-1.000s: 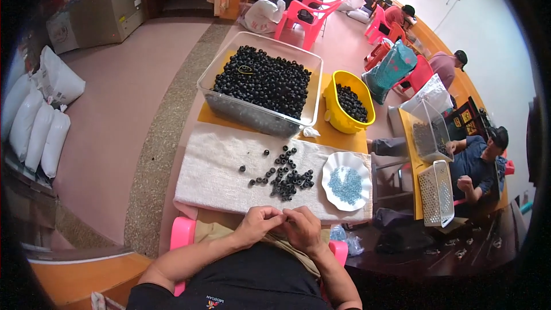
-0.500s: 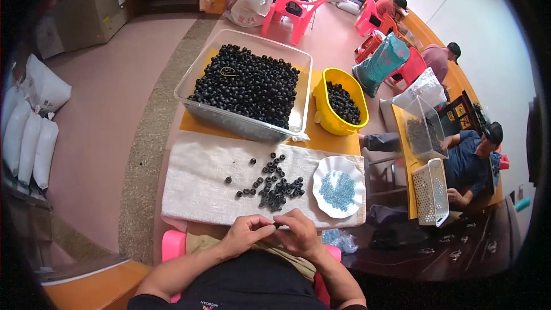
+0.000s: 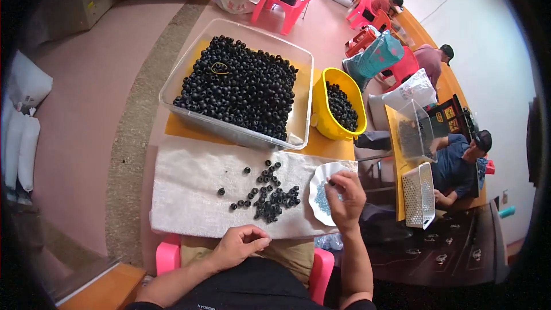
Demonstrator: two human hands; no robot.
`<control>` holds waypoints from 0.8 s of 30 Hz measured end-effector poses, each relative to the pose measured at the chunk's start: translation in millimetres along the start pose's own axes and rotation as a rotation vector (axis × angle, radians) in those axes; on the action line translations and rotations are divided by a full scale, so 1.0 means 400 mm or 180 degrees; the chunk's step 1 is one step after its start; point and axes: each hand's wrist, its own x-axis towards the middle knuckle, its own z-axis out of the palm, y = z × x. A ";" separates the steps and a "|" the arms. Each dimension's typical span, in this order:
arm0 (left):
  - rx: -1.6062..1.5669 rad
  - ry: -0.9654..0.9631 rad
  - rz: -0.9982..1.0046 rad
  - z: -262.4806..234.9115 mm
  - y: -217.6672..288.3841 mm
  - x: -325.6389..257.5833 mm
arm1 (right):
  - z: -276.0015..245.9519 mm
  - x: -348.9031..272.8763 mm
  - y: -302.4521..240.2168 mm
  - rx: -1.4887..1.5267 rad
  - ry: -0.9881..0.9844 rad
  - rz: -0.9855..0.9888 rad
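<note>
My right hand (image 3: 346, 200) is over the white scalloped plate (image 3: 315, 201), which holds many tiny pale-blue clear pieces (image 3: 323, 200). Its thumb and forefinger pinch a small black bead-like piece (image 3: 332, 182). Closer to my body, at the cloth's front edge, my left hand (image 3: 241, 247) is curled with thumb and fingers together; whatever lies inside is hidden. On the whitish cloth (image 3: 189, 189), several black round pieces with holes (image 3: 271, 204) form a loose heap, and a few sit apart to its left.
Behind the cloth stands a large clear tub (image 3: 229, 132) full of black pieces, beside a yellow tub (image 3: 321, 120) holding more. To the right, a person (image 3: 459, 155) sits at another table with a white perforated basket (image 3: 418, 198). Pink chairs and sacks stand further back.
My hands have parted. My right hand has moved from in front of my body out to the right, over the plate, with a small black piece. My left hand stays near my lap.
</note>
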 end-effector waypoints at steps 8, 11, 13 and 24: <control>-0.0186 0.0039 0.0051 -0.018 0.026 0.004 | -0.060 0.170 0.040 -0.0899 0.0222 -0.0033; -0.0240 0.0097 0.0097 -0.026 0.025 0.002 | -0.056 0.228 0.092 -0.1139 0.0471 -0.0136; -0.0203 0.0092 0.0165 -0.022 0.034 -0.004 | -0.056 0.279 0.148 -0.1390 0.0495 -0.0185; 0.0420 0.0178 0.0241 -0.013 0.016 -0.011 | -0.056 0.307 0.231 -0.1397 0.0186 0.0327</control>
